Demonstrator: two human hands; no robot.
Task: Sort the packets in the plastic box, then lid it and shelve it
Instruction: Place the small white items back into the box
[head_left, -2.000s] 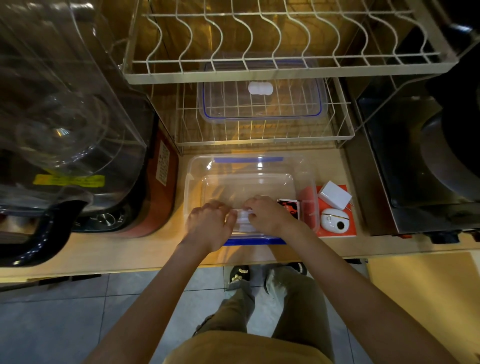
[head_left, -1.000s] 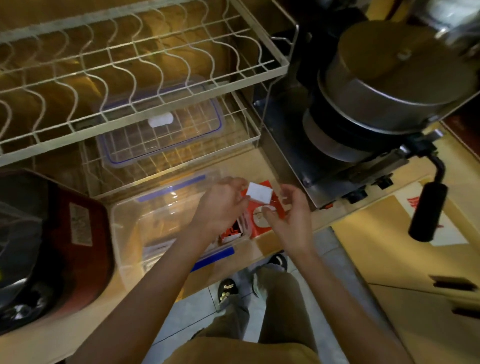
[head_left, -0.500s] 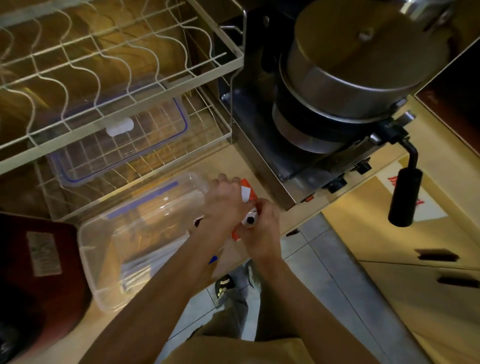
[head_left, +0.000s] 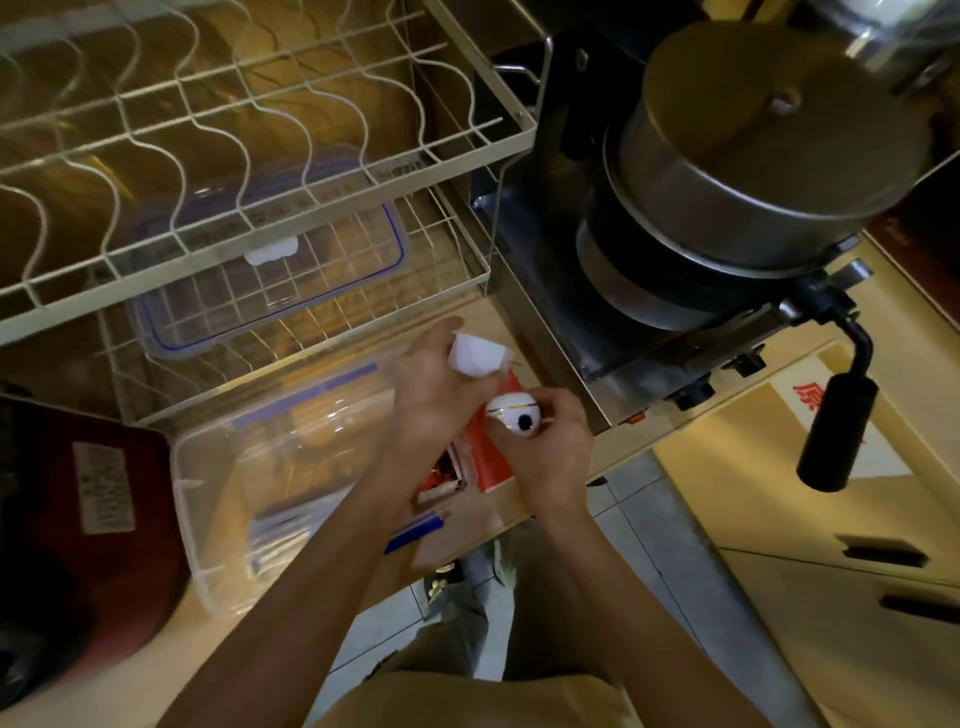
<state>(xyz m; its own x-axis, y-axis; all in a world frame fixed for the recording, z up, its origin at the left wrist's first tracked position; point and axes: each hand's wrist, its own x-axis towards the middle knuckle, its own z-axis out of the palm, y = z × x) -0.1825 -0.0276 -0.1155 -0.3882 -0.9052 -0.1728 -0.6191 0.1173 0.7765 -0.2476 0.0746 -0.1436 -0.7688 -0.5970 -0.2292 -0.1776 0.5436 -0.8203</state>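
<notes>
Head view: the clear plastic box (head_left: 291, 467) sits open on the bench (head_left: 156, 670), a few packets (head_left: 280, 535) lying flat in its near end. At the box's right edge, the left hand (head_left: 436, 389) has its fingers clenched on a small white packet (head_left: 478, 354); the right hand (head_left: 545, 447) grips a white round item (head_left: 514, 415). Beyond the box, its lid (head_left: 270, 260) rests on the wire rack's (head_left: 457, 140) lower shelf.
</notes>
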